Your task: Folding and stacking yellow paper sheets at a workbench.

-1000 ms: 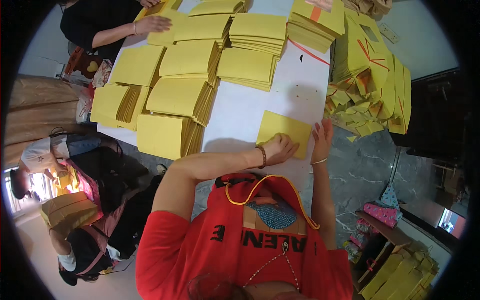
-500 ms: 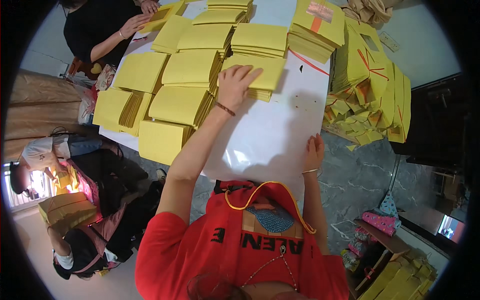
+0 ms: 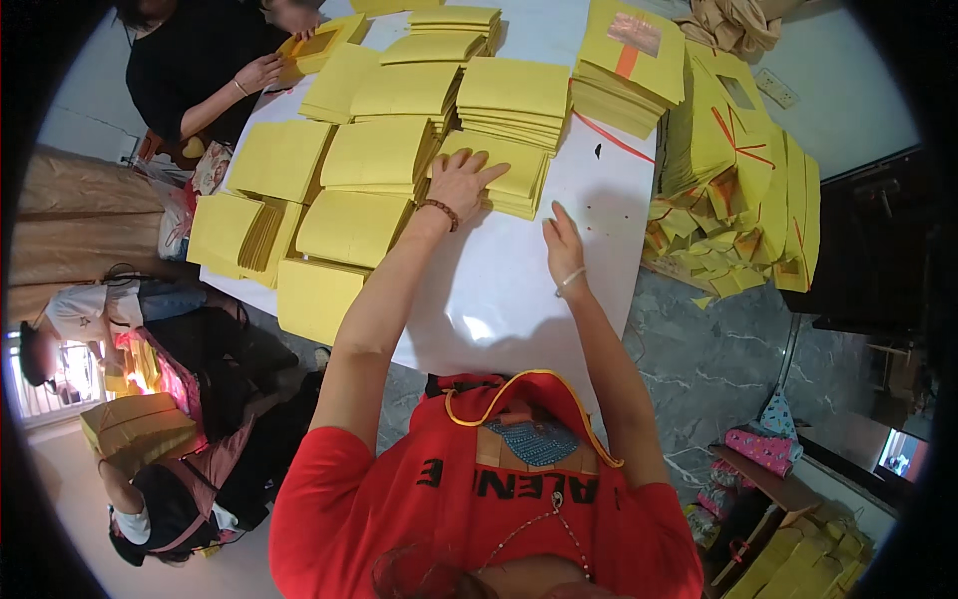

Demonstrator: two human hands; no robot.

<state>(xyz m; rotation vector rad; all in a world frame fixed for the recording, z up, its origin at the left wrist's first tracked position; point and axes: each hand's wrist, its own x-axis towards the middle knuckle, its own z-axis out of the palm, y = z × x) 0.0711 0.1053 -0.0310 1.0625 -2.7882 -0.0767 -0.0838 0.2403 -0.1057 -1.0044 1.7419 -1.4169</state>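
Resting L hand (image 3: pixel 459 187): my fingers spread, palm down on L end of yellow card stack (image 3: pixel 516 178), not gripping.
R hand (image 3: pixel 563 243): my fingers loosely open, nothing held, just R of same stack; contact w/ white tabletop (image 3: pixel 489 290), can't tell.
Card stack: on tabletop, just nearer me than another yellow stack (image 3: pixel 511 88).
Farther out: yellow rows (image 3: pixel 371 157) to L; red strip (image 3: pixel 615 139) & tall pile (image 3: pixel 604 75) R.
Across: co-worker's hand (image 3: pixel 259 73) by windowed yellow piece (image 3: pixel 321 43).

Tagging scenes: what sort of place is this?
Probably a packaging workshop: flat yellow stacks on a white table, yellow pieces heaped beside it, and a co-worker at its far-left side.
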